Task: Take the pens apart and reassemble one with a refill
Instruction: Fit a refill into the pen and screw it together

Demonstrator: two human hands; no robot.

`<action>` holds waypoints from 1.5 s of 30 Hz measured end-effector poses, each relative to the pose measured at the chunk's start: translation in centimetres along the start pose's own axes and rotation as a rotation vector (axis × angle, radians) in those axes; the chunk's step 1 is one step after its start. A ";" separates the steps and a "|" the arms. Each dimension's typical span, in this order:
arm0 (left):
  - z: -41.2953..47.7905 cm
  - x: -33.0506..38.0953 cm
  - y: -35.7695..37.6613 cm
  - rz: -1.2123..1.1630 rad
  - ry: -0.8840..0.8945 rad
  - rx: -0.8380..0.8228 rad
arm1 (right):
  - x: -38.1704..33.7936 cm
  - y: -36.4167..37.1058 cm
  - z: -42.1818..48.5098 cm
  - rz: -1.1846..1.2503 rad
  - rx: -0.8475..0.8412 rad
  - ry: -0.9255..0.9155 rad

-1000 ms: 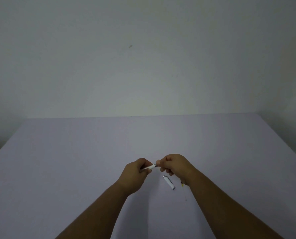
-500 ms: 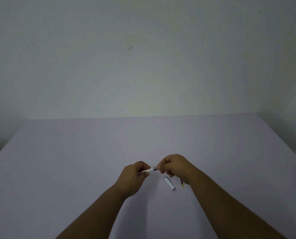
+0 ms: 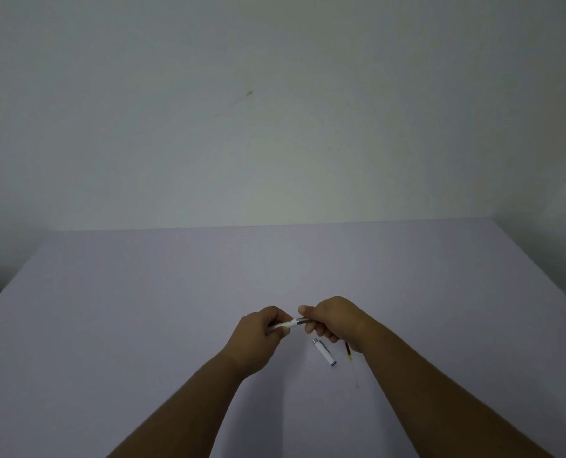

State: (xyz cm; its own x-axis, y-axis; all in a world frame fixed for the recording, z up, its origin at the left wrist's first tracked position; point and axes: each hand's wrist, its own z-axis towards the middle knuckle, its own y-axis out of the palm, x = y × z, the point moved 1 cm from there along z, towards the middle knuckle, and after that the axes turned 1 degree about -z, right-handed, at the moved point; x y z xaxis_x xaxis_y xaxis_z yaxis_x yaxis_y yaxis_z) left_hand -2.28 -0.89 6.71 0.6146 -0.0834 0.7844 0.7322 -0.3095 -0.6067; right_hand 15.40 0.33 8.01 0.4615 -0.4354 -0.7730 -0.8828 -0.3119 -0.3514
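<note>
A white pen with a dark grip section is held level between both hands above the table. My left hand is closed around its white barrel end. My right hand pinches the dark front end. On the table below my right hand lies a white pen cap with a silver tip. Beside it lies a thin refill with a dark upper part and a yellowish band, partly hidden by my right wrist.
The pale lilac table stretches to a plain white wall at the back. Its left and right edges drop off to the floor at both sides.
The hands have drawn a little apart, so more of the pen's white barrel and dark section shows between them. The cap and refill have not moved.
</note>
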 end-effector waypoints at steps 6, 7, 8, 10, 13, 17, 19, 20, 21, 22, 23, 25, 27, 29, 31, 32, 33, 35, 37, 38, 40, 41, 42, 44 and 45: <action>0.3 -0.1 -0.1 0.003 -0.024 0.025 | 0.1 0.1 -0.1 0.056 0.019 -0.061; 0.3 -0.1 -0.1 0.005 -0.025 0.027 | 0.1 0.1 -0.1 0.070 0.020 -0.069; 0.4 0.0 -0.1 0.008 -0.020 0.026 | 0.0 0.2 -0.1 0.069 0.025 -0.059; 0.4 0.1 -0.1 0.003 -0.005 0.024 | -0.2 0.3 -0.1 0.045 0.040 0.000; 0.3 0.1 -0.2 -0.004 -0.001 0.032 | -0.3 0.4 -0.1 0.020 0.065 0.004; 0.3 0.2 -0.2 -0.006 -0.024 0.038 | -0.1 0.0 -0.2 0.132 0.038 -0.103; 0.4 0.3 -0.1 0.003 -0.010 0.038 | -0.2 0.0 -0.1 0.101 0.047 -0.059; 0.3 0.4 0.0 0.009 -0.001 0.038 | -0.3 0.1 -0.2 0.078 0.055 -0.024; 0.3 0.4 0.0 0.012 0.004 0.038 | -0.3 0.2 -0.2 0.058 0.060 -0.003; 0.2 0.3 0.0 0.012 0.003 0.040 | -0.2 0.2 -0.2 0.048 0.061 -0.006; 0.2 0.2 0.0 0.008 -0.004 0.047 | -0.2 0.2 -0.3 0.053 0.055 -0.027; 0.2 0.1 -0.1 0.002 -0.017 0.058 | -0.1 -0.1 -0.4 0.102 0.026 -0.078; 0.2 0.2 -0.1 0.016 -0.011 0.055 | 0.0 -0.2 -0.4 0.117 0.011 -0.069; 0.1 0.4 0.0 0.020 0.008 0.053 | 0.0 -0.1 -0.4 0.086 0.026 0.002; 0.1 0.5 0.0 0.023 0.017 0.055 | 0.0 0.0 -0.5 0.057 0.046 0.014; 0.1 0.4 0.0 0.026 0.013 0.059 | 0.0 0.1 -0.5 0.065 0.049 -0.016; 0.1 0.4 0.0 0.027 0.008 0.064 | 0.0 0.0 -0.6 0.089 0.043 -0.056; 0.1 0.4 0.0 0.029 0.001 0.063 | -0.1 -0.2 -0.7 0.132 0.020 -0.102; 0.1 0.6 0.1 0.031 0.011 0.054 | -0.2 -0.1 -0.7 0.096 0.010 -0.053; 0.1 0.6 0.2 0.038 0.017 0.049 | -0.3 0.0 -0.7 0.059 0.010 -0.004; 0.0 0.7 0.3 0.051 0.023 0.046 | -0.4 0.0 -0.8 -0.004 0.028 0.034; 0.0 0.6 0.4 0.043 0.019 0.051 | -0.3 -0.1 -0.7 -0.003 0.039 0.004; 0.0 0.5 0.4 0.033 0.012 0.056 | -0.2 -0.2 -0.8 0.023 0.041 -0.038; 0.1 0.6 0.4 0.034 0.005 0.057 | -0.2 -0.4 -0.9 0.076 0.022 -0.087; 0.2 0.6 0.5 0.035 0.007 0.055 | -0.3 -0.4 -0.9 0.071 0.011 -0.076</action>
State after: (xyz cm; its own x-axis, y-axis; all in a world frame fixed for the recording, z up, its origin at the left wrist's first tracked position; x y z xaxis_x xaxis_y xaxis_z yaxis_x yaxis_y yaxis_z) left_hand -1.51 -0.91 6.86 0.6382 -0.1004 0.7633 0.7253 -0.2539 -0.6399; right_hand 15.73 -0.20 8.85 0.3899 -0.3904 -0.8340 -0.9142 -0.2730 -0.2995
